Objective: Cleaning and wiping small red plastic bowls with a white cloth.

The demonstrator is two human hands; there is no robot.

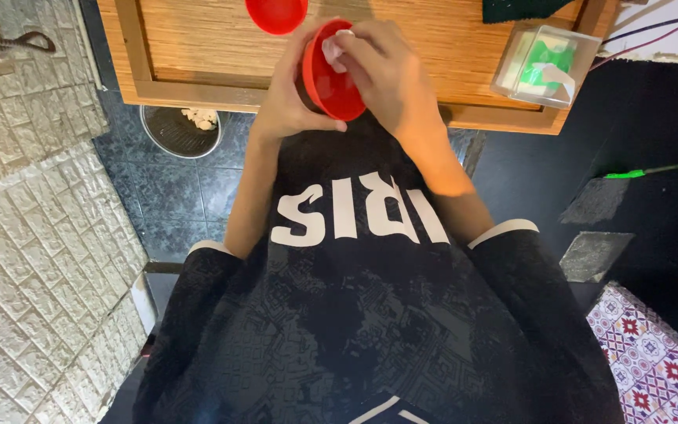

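Wooden desk (198, 55) fills the top of the view, and everything sits against its near edge. Over that edge the left hand (288, 102) is curled shut around a red bowl (331, 82), tilted on its side. The right hand (390, 74) lies across the bowl's open face, fingers bent inside. Farther onto the desk lies a second red bowl (276, 14).

Both my forearms reached forward and met in front of my chest, elbows bent and apart. My left hand (288, 98) was curled, thumb below and fingers wrapped around what it held. My right hand (386, 74) came over from the other side, wrist bent inward, its fingertips (339, 49) pressed together inside the opening.
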